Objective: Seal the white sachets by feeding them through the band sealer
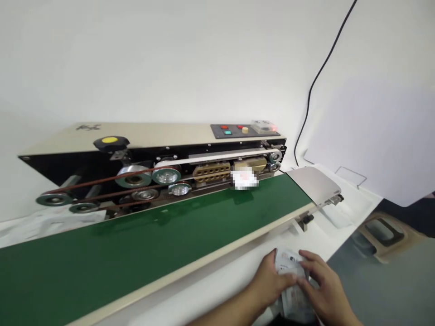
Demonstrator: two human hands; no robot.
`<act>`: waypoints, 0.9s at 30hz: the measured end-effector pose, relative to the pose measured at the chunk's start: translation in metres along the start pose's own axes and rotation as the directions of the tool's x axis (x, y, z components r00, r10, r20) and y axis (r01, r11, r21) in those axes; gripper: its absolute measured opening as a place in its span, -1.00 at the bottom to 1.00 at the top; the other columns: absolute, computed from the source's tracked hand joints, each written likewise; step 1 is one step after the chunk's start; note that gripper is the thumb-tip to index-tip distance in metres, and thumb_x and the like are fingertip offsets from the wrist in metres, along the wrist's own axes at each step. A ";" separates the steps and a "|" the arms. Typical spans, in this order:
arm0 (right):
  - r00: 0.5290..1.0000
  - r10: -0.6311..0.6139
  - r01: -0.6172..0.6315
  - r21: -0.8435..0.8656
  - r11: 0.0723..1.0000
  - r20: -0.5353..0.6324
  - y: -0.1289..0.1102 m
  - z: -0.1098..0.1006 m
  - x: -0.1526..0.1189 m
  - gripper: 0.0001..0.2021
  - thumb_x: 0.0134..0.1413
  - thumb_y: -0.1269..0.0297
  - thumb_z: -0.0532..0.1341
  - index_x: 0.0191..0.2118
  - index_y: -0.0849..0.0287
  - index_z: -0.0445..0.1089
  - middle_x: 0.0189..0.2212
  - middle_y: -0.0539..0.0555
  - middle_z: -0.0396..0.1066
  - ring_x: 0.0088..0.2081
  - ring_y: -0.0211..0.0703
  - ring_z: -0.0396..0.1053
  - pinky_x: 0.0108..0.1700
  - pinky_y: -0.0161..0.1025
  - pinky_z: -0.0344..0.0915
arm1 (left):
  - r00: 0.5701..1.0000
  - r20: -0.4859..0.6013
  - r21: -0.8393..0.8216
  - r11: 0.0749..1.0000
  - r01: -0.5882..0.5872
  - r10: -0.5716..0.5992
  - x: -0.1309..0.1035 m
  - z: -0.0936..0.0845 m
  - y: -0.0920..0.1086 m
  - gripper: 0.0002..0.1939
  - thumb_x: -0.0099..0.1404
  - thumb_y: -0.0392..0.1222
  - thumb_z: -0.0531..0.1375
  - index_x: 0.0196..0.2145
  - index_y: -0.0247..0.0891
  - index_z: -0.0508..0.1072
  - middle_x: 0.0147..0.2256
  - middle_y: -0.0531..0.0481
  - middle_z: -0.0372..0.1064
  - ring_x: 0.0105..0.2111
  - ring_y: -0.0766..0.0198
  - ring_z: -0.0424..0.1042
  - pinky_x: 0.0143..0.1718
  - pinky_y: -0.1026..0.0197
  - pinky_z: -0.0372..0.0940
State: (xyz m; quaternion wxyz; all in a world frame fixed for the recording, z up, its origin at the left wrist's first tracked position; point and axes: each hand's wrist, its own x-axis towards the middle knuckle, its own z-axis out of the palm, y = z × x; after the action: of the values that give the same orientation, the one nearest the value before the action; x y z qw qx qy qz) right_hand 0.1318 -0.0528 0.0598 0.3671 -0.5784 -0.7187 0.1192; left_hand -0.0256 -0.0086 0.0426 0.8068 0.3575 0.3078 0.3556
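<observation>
My left hand holds a small printed packet by its left edge, the thumb lying across its front. On the packet's right side my right hand grips it between thumb and fingers. More clear and white packaging shows below the thumbs; how many pieces there are I cannot tell. Both hands are in front of a sealing machine with a green conveyor belt. A pixelated white packet is at the machine's brass block, over the belt's far edge.
A metal end plate extends right from the belt. The control panel has buttons and a knob. A black cable hangs down the wall. White plastic material lies behind the belt at left. A beige object is at right.
</observation>
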 end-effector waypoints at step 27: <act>0.828 0.364 -0.384 -0.042 0.922 0.427 -0.012 -0.025 0.037 -0.80 -0.03 0.19 0.01 -0.44 0.16 0.31 -0.55 -0.01 0.31 -0.49 -0.13 0.22 -0.45 -0.27 0.12 | 0.998 -0.008 0.106 0.992 0.064 -0.064 0.000 -0.001 0.003 -0.51 -0.23 -0.27 0.33 -0.28 -0.32 0.29 -0.45 0.08 0.31 -0.47 0.33 0.27 -0.43 0.28 0.19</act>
State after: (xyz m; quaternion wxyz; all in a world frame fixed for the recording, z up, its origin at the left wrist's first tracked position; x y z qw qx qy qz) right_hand 0.1373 -0.0283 0.0987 0.1836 -0.6590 -0.6512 0.3285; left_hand -0.0269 -0.0064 0.0448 0.7969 0.3890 0.3397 0.3135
